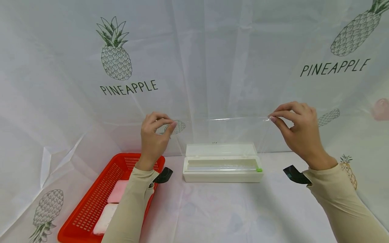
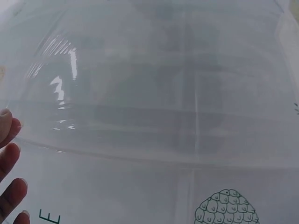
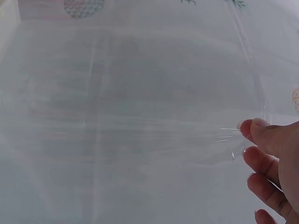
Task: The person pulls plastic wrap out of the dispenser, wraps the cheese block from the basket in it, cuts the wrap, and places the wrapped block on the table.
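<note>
A sheet of clear plastic wrap [image 1: 226, 130] stretches between my two raised hands, its top edge catching the light. My left hand [image 1: 156, 135] pinches one corner between thumb and index finger. At the other corner my right hand [image 1: 299, 130] grips the film the same way, and small creases run from those fingertips in the right wrist view. Below the hands stands a white plastic-wrap dispenser box [image 1: 223, 178] with its lid [image 1: 222, 150] tipped back. A small green slide cutter [image 1: 259, 170] sits at the right end of the box's front rail.
A red perforated basket [image 1: 82, 209] stands on the left under my left forearm. Inside it lie a pink block [image 1: 118, 191] and a white block [image 1: 104, 219]. Behind the box hangs a white cloth [image 1: 218, 67] printed with pineapples, and a pale cloth [image 1: 212, 216] covers the table.
</note>
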Demonstrator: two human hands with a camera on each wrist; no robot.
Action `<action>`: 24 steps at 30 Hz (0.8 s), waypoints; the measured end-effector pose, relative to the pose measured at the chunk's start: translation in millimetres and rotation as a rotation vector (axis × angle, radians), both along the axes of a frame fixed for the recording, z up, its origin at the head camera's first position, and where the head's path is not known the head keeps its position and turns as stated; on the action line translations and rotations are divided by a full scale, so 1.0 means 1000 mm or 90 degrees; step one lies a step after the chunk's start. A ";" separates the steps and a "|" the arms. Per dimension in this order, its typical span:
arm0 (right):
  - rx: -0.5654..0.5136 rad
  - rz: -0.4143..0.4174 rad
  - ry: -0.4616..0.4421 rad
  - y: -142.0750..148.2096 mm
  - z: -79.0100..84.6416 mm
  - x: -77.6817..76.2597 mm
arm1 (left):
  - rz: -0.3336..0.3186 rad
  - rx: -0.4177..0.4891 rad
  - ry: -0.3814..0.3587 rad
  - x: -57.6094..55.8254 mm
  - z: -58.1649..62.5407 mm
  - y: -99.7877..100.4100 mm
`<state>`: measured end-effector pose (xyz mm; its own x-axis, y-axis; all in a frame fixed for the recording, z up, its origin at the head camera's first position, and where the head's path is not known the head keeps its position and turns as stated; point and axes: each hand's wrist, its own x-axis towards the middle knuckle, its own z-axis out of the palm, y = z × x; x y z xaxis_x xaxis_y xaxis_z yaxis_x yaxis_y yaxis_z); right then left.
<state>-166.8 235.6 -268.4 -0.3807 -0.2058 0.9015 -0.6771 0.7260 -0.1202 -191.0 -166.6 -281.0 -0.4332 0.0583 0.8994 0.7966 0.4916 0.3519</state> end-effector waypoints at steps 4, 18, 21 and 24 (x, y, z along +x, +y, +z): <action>0.008 0.003 0.005 0.001 0.005 -0.001 | 0.000 -0.006 0.010 -0.001 0.003 0.000; -0.018 -0.013 0.018 -0.003 0.014 -0.001 | 0.006 -0.012 0.014 0.000 0.018 -0.001; -0.013 -0.017 0.011 -0.003 0.017 0.001 | 0.000 -0.009 0.020 0.000 0.020 -0.001; -0.010 -0.017 0.006 -0.002 0.019 0.003 | -0.004 -0.005 0.025 0.001 0.022 -0.001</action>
<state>-163.6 233.5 -249.5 -0.3779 -0.1809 0.9080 -0.6586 0.7418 -0.1263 -190.1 -167.7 -259.3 -0.3971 0.0676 0.9153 0.8125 0.4897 0.3163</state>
